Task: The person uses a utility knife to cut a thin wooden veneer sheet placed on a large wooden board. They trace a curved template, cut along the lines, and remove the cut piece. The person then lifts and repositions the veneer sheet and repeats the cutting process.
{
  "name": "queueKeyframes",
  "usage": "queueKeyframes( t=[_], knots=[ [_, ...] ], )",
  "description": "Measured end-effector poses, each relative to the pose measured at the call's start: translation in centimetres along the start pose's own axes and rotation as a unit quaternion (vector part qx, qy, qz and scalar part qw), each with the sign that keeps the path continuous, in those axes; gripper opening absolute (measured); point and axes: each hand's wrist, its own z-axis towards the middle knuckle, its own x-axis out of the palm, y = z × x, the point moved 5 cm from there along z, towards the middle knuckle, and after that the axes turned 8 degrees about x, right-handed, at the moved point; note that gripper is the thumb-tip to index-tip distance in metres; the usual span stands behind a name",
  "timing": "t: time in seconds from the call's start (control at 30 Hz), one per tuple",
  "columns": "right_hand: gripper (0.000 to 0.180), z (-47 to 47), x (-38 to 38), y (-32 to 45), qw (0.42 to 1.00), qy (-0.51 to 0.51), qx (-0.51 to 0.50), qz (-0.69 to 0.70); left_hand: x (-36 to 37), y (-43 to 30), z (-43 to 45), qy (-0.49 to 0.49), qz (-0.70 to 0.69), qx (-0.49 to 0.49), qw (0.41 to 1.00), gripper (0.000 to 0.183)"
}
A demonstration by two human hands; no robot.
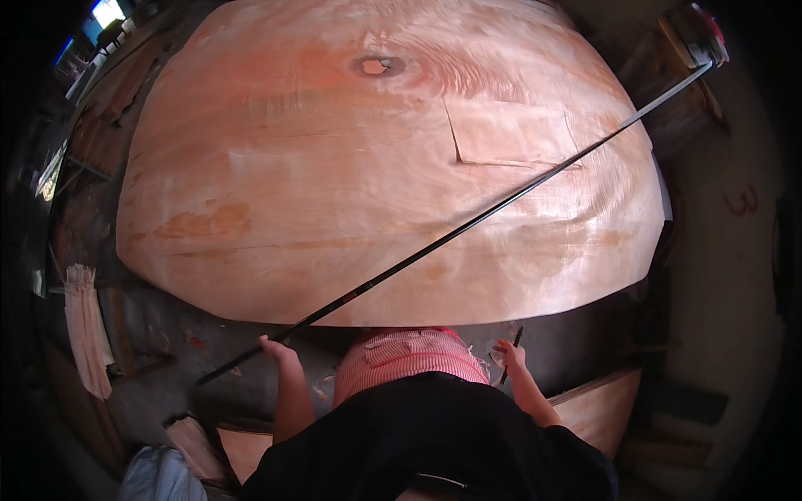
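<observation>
My left hand grips a long black pole near its lower end, just off the front edge of a large wood veneer sheet. The pole slants across the sheet to the far right, where its slim light-coloured tip passes beyond the edge. A slim dark stick-like tool is in my right hand, held low beside my striped apron. Its exact kind is unclear. The veneer has a ragged knot hole, swirling grain and a roughly rectangular patch with split edges.
A bundle of veneer strips stands at left. Behind me are wooden sheets, a veneer roll and a pale plastic bag. A blurred object sits by the pole's tip. At right, a wall bears a red mark.
</observation>
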Motion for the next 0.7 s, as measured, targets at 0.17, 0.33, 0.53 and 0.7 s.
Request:
queueKeyframes(
  t=[0.17,0.33,0.53,0.7],
  knots=[
    [0.022,-1.7,7.0,5.5,0.977,0.054,-0.176,-0.108,5.0,-5.3,-3.0,0.098,-0.205,-0.096,0.969,0.039],
    [0.024,-2.9,12.6,13.8,0.886,0.022,-0.362,-0.289,15.0,-7.7,0.0,0.298,-0.282,-0.144,0.9,0.045],
    [0.026,2.2,16.2,26.5,0.921,0.099,-0.359,-0.11,29.3,-9.9,-1.6,0.255,-0.213,-0.157,0.93,0.041],
    [0.031,6.3,17.5,36.0,0.945,0.211,-0.21,0.135,33.1,-13.4,3.3,0.182,-0.198,-0.101,0.958,0.041]
  ],
)
